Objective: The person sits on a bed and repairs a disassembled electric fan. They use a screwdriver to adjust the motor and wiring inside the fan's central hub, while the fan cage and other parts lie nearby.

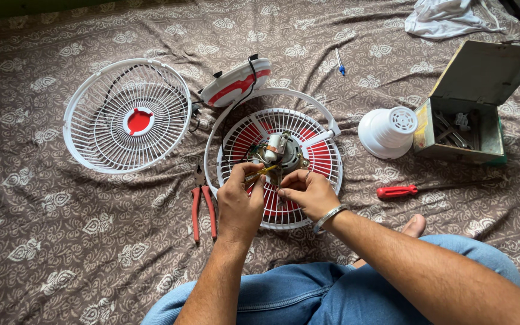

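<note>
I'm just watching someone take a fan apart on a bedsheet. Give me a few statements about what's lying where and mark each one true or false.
1. Both hands work at the exposed fan motor, the left hand pinching a yellow wire. True.
2. The red-handled pliers lie right of the right hand. False: they lie left of the left hand.
3. The metal toolbox is shut. False: its lid stands open, with tools inside.
4. A red-handled screwdriver lies on the sheet in front of the toolbox. True.
5. The loose white fan grille is stacked on the motor. False: it lies apart, to the left.
</note>
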